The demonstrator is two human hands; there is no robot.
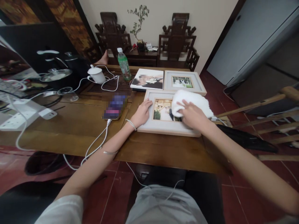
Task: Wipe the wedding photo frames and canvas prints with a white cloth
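Fingers (pixel 180 111) of my right hand (pixel 192 116) curl together on the white cloth (pixel 195 99), pressing it onto the glass of the picture frame (pixel 163 128); my left hand (pixel 141 113), fingers spread flat, pins the frame's left edge against the desk (pixel 151 152).

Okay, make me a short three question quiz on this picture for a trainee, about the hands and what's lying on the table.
1. True or false: the left hand rests on the left edge of the nearest pale wooden picture frame.
2. What lies under the right hand? A: a fluffy white cloth. B: a green plastic bottle. C: a phone.
3. How many pale wooden frames lie flat on the brown wooden table?

Key: 1 true. 2 A. 3 two, the nearest one and a second one just behind it.
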